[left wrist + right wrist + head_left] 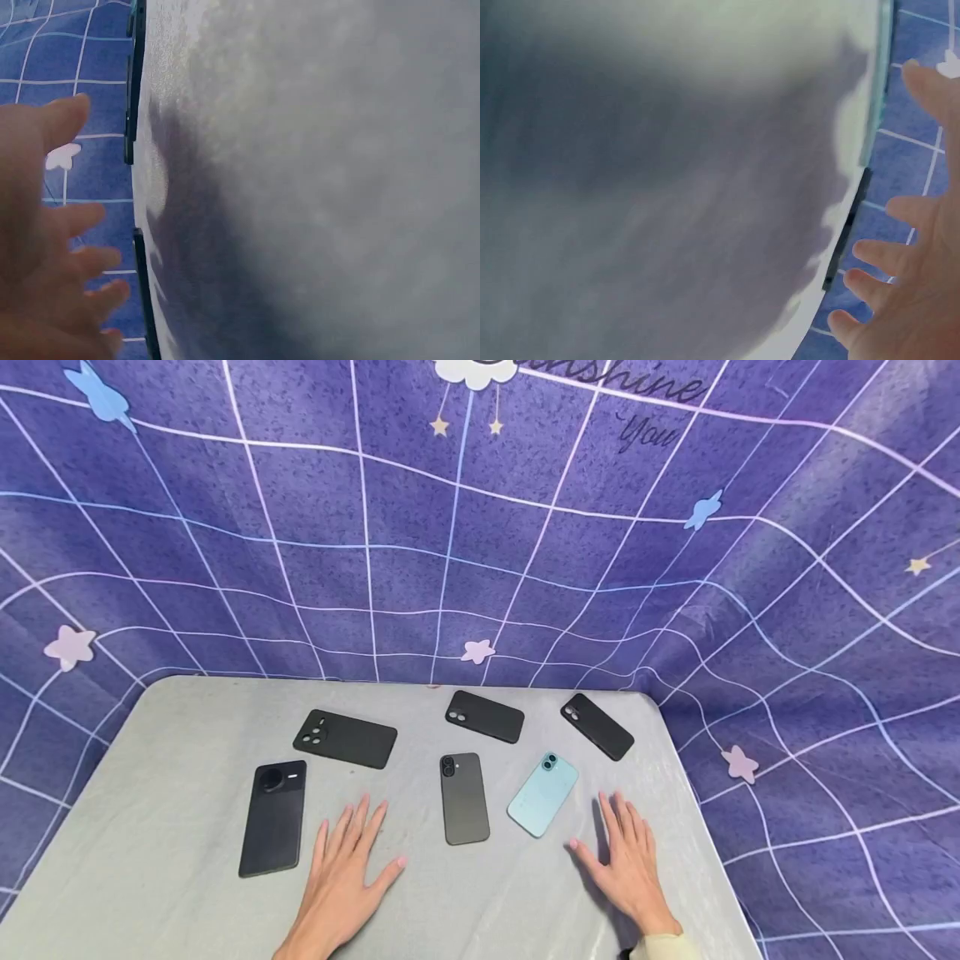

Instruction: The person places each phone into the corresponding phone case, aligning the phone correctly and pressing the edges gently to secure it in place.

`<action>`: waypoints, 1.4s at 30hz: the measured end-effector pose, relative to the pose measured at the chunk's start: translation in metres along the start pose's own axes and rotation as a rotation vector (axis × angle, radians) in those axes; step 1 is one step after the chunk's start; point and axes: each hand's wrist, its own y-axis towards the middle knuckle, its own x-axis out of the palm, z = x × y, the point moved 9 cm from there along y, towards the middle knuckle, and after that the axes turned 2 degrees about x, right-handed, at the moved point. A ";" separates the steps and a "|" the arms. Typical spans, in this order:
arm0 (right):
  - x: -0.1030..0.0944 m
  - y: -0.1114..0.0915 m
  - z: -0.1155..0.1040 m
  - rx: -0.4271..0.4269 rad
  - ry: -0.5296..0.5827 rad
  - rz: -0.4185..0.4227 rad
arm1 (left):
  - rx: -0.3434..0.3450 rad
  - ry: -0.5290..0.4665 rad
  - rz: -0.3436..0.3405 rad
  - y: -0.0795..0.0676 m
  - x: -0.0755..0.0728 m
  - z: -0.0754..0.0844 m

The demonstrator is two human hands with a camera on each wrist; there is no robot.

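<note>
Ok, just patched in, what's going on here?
A person's left hand and right hand are spread above the pale table, holding nothing. On it lie a black phone, a dark grey phone and a light-blue phone. Farther back lie the left case, middle case and right case, all black, none on a phone.

Dark grey rectangular phone [467, 802], twin-lens, back up; landmark for this entry.
Pale blue rectangular phone [543, 796], twin-lens, back up, slanted; right of the landmark, right hand [626, 864] near it, fingers extended.
Black rectangular phone [272, 827], round camera, back up; well left of the landmark, left hand [343, 881] just beside it, fingers spread.
Black multi-hole phone case [356, 742], flat, slanted; beyond the landmark, leftward.
Black two-hole phone case [491, 717], flat, slanted; just beyond the landmark.
Black narrow-looking phone case [603, 731], flat, slanted; beyond the landmark, rightward.
</note>
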 end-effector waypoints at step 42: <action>0.047 0.049 -0.172 -0.221 0.376 -0.251 | -0.407 -0.090 0.355 -0.044 -0.067 -0.069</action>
